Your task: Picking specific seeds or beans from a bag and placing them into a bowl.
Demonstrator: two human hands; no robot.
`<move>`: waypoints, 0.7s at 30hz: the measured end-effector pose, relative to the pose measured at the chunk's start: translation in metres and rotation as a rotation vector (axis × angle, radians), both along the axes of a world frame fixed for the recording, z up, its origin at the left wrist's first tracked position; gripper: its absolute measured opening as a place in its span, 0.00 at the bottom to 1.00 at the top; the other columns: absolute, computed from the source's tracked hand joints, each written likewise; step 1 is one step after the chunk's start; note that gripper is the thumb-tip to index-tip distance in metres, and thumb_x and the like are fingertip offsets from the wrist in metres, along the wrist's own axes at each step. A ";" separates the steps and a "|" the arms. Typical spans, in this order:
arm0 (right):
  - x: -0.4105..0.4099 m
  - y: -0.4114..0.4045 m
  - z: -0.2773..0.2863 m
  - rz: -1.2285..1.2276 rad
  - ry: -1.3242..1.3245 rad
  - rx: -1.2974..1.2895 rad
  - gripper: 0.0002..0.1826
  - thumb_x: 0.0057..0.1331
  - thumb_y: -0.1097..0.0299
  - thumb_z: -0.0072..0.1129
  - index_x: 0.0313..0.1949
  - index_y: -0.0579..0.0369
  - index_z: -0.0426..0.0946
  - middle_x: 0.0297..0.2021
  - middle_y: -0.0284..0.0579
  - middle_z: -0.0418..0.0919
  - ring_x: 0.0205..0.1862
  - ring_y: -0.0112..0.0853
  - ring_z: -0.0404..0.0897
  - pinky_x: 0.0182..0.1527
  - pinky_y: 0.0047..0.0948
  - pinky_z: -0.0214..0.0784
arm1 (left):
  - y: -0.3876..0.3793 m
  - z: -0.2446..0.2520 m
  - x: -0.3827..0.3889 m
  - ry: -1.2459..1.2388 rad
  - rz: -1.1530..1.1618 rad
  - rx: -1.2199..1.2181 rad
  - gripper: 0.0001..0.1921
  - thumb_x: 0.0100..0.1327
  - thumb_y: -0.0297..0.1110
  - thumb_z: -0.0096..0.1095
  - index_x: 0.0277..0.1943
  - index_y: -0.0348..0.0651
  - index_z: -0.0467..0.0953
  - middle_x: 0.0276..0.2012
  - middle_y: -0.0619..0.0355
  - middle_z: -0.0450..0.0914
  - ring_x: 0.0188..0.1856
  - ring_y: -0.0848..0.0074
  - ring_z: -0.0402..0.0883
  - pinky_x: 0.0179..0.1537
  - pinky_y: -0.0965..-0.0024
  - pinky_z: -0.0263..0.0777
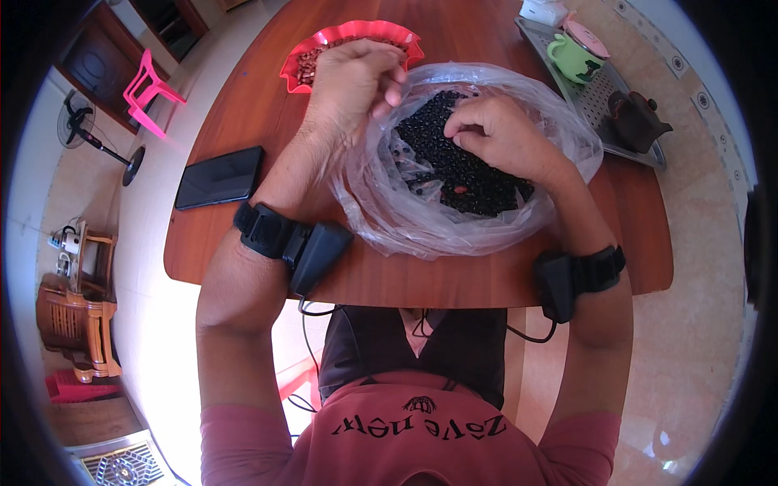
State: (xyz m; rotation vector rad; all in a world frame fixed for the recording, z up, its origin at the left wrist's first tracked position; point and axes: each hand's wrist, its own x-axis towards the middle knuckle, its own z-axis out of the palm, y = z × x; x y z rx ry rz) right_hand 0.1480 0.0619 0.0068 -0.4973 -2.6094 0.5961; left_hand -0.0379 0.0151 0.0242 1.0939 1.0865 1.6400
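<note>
A clear plastic bag [389, 206] lies spread on the wooden table with its mouth wide, and black beans [425, 127] fill its middle. One red peanut or bean [461, 189] rests among them near the front. Over the right part of the beans is my right hand [501, 136], fingers curled and thumb near the index finger; whether it pinches anything is not visible. My left hand [358, 79] is bent above the near edge of a red scalloped bowl [296, 82], partly covering it. Reddish peanuts or beans [310, 61] lie in that bowl. The left fingertips are partly hidden.
A black smartphone [220, 177] lies left on the wooden table [419, 285]. At the back right, a metal tray [583, 100] holds a green lidded mug [574, 58] and a dark teapot [637, 121]. Cables hang from both forearm straps. A pink chair [149, 91] and fan stand beyond.
</note>
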 end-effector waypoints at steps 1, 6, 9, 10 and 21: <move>0.000 0.001 -0.002 -0.055 0.057 -0.038 0.05 0.51 0.79 0.51 0.28 0.63 0.73 0.25 0.45 0.74 0.29 0.32 0.74 0.34 0.26 0.64 | -0.001 0.001 0.002 0.084 -0.092 -0.042 0.06 0.56 0.25 0.50 0.35 0.32 0.71 0.22 0.56 0.73 0.15 0.81 0.68 0.11 0.84 0.55; 0.002 0.013 -0.009 -0.151 0.345 -0.207 0.03 0.53 0.78 0.53 0.29 0.60 0.71 0.23 0.31 0.71 0.26 0.17 0.68 0.30 0.16 0.62 | -0.004 -0.004 0.013 0.321 -0.402 -0.210 0.06 0.57 0.26 0.53 0.35 0.32 0.72 0.22 0.56 0.74 0.17 0.83 0.72 0.11 0.84 0.58; 0.004 0.010 -0.001 -0.139 0.346 -0.378 0.04 0.50 0.76 0.53 0.27 0.61 0.72 0.23 0.37 0.72 0.27 0.23 0.71 0.31 0.21 0.63 | -0.005 -0.008 0.017 0.347 -0.436 -0.225 0.07 0.57 0.29 0.54 0.35 0.33 0.72 0.23 0.57 0.74 0.17 0.83 0.72 0.11 0.84 0.60; 0.004 0.008 0.000 -0.138 0.346 -0.378 0.04 0.50 0.76 0.53 0.27 0.61 0.72 0.23 0.37 0.72 0.27 0.23 0.71 0.31 0.21 0.63 | -0.005 -0.008 0.018 0.380 -0.436 -0.213 0.08 0.57 0.30 0.55 0.34 0.33 0.72 0.23 0.57 0.75 0.17 0.83 0.72 0.12 0.84 0.60; 0.002 0.003 0.002 -0.093 0.378 -0.567 0.02 0.55 0.76 0.51 0.29 0.59 0.72 0.22 0.36 0.72 0.24 0.19 0.69 0.27 0.16 0.62 | -0.004 -0.014 0.020 0.375 -0.406 -0.175 0.06 0.55 0.27 0.57 0.33 0.33 0.72 0.21 0.57 0.75 0.17 0.84 0.71 0.12 0.84 0.59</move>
